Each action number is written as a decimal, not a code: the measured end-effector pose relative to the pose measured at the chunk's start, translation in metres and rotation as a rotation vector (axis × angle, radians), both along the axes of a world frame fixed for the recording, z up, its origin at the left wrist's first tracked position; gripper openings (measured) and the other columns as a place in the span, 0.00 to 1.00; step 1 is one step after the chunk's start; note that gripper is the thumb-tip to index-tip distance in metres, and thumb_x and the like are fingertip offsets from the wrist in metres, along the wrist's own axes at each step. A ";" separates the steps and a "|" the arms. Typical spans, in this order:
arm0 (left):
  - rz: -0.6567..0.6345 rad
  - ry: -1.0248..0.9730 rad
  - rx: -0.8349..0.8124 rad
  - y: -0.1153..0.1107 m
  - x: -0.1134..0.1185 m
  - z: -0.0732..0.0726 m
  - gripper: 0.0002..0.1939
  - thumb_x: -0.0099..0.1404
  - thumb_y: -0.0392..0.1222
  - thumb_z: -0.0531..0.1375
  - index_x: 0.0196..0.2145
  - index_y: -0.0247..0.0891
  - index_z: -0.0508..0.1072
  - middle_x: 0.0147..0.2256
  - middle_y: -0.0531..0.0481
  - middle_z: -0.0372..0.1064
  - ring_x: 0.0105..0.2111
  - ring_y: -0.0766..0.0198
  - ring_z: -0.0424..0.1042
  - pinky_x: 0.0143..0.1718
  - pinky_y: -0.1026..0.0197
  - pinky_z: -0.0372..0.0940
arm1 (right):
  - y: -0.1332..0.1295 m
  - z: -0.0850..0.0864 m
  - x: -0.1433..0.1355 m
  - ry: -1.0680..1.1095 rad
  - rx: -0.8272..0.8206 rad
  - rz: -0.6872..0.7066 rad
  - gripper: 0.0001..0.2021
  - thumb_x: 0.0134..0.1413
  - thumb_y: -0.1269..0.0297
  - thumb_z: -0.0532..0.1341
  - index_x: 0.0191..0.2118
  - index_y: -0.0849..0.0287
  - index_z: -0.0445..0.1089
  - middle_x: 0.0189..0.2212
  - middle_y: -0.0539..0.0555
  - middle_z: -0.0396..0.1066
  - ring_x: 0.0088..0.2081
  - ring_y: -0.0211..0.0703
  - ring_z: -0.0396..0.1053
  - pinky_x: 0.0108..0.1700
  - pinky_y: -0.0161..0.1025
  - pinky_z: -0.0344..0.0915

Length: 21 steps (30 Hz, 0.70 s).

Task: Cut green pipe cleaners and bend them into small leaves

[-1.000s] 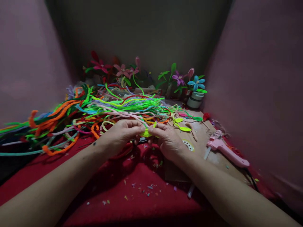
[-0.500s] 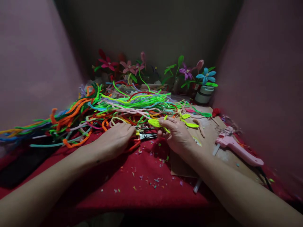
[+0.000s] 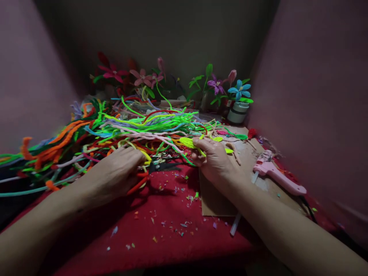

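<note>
My left hand (image 3: 122, 172) is closed at the handles of a pair of scissors (image 3: 140, 184) with red and yellow grips; their dark blades point right, low over the red cloth. Pinched between the thumb and fingers of my right hand (image 3: 211, 157) is a yellow-green fuzzy piece (image 3: 186, 142), looped like a leaf. Behind both hands lies a large heap of coloured pipe cleaners (image 3: 161, 124), green, pink, orange and others. More yellow-green leaf shapes (image 3: 229, 151) lie just past my right hand, partly hidden by it.
A pink glue gun (image 3: 278, 176) lies on a brown board (image 3: 215, 199) at the right. Fuzzy flowers (image 3: 239, 91) stand along the back, some beside a grey-white jar (image 3: 238, 112). Small clippings dot the red cloth (image 3: 161, 245).
The view has shifted, so most things sit further left. My left hand has drawn away from my right hand, to the left with the scissors. My right hand still holds the yellow-green piece.
</note>
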<state>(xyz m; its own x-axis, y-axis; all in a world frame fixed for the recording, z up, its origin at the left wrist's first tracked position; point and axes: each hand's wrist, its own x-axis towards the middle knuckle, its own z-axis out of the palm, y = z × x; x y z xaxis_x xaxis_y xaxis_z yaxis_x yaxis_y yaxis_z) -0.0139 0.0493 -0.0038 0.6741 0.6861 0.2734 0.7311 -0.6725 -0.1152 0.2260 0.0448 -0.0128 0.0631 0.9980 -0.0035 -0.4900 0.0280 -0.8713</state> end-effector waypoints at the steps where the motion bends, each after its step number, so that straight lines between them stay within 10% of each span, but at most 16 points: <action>1: 0.003 0.002 -0.014 0.000 -0.001 0.001 0.01 0.59 0.34 0.53 0.30 0.37 0.63 0.28 0.52 0.62 0.28 0.65 0.59 0.32 0.64 0.55 | 0.000 -0.001 0.000 -0.005 -0.001 0.015 0.06 0.38 0.67 0.63 0.24 0.61 0.65 0.18 0.45 0.63 0.16 0.28 0.57 0.15 0.27 0.47; 10: -0.009 0.143 0.482 -0.003 0.006 0.003 0.06 0.58 0.33 0.52 0.24 0.39 0.62 0.20 0.51 0.59 0.23 0.61 0.56 0.28 0.60 0.53 | -0.008 0.000 -0.002 -0.144 -0.011 0.060 0.07 0.40 0.69 0.63 0.20 0.60 0.63 0.15 0.44 0.58 0.16 0.28 0.53 0.16 0.29 0.44; 21: -0.021 0.151 0.561 -0.011 0.008 0.007 0.11 0.62 0.30 0.48 0.23 0.39 0.62 0.21 0.50 0.61 0.23 0.60 0.60 0.29 0.60 0.55 | -0.007 -0.003 -0.002 -0.208 -0.021 0.113 0.11 0.40 0.71 0.60 0.16 0.59 0.57 0.11 0.42 0.52 0.12 0.26 0.46 0.15 0.30 0.40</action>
<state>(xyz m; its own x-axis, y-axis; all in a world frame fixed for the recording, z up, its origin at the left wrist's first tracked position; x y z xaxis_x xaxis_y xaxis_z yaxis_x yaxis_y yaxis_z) -0.0054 0.0388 0.0033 0.7459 0.4500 0.4911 0.6660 -0.4931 -0.5597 0.2243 0.0381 -0.0156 -0.0479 0.9986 -0.0226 -0.2986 -0.0359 -0.9537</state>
